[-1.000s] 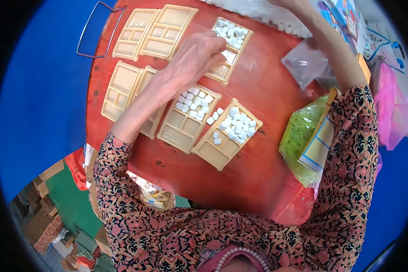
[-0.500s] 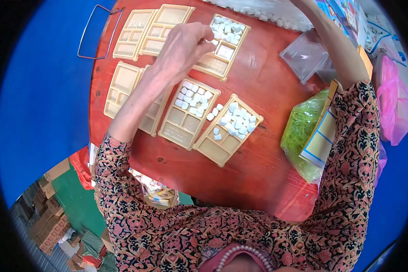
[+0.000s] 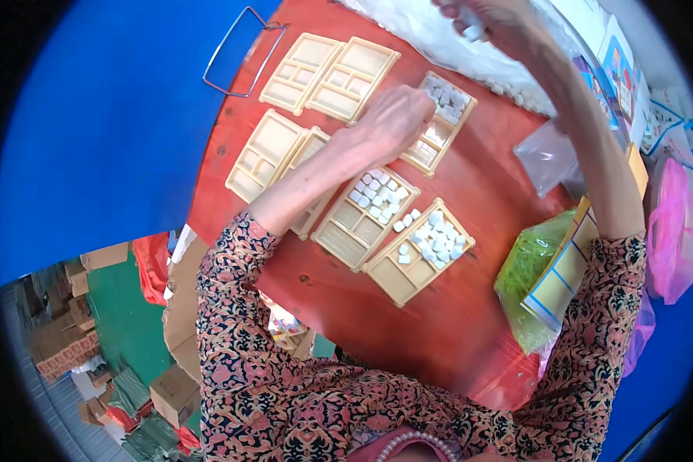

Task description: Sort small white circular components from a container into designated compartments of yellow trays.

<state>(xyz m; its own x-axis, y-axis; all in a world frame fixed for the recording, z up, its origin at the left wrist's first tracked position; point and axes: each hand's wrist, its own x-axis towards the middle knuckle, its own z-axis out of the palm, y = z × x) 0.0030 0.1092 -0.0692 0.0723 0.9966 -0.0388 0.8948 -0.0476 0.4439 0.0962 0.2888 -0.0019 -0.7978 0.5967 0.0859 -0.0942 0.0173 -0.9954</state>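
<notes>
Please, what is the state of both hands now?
Left hand: curled by a beige tray; whether it grips anything cannot be told.
Right hand: closed, holding white pieces.

Your left hand (image 3: 396, 119) is at the left side of the upper tray (image 3: 422, 156); its fingertips are hard to make out. Your right hand (image 3: 507, 23), partly cut off by the upper edge, curls around white cubes (image 3: 473, 32) near the large clear bag (image 3: 431, 35). Loose cubes (image 3: 407, 219) lie between two partly filled trays (image 3: 340, 240) on the red table (image 3: 470, 323).
</notes>
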